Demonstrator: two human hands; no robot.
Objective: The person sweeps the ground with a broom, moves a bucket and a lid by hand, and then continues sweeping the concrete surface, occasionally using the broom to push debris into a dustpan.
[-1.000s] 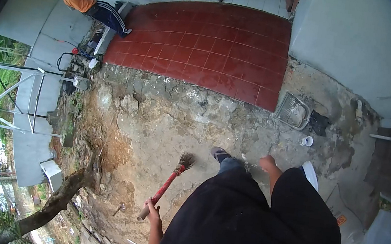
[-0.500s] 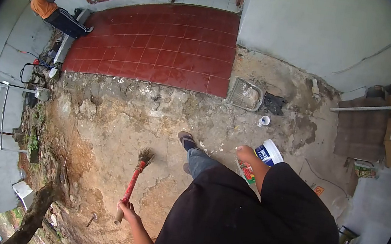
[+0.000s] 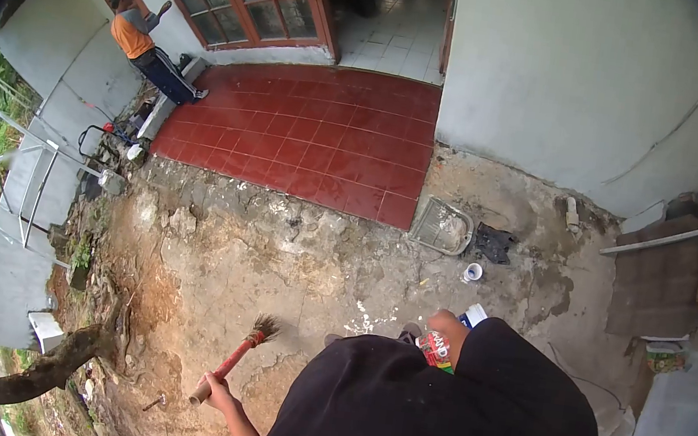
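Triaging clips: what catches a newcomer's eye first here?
The glossy red tiled porch floor dominates the top centre. Lower left, the left hand grips a red-handled bristle brush; lower centre, the right hand holds a white tub with a red label. A person in an orange shirt stands top left.

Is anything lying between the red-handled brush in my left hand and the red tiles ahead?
Yes. The red-handled bristle brush in the left hand faces cracked bare ground, then loose grey concrete chunks along the edge of the red tiled floor. The grey rectangular tray lies off to the right. The right hand holds a labelled tub.
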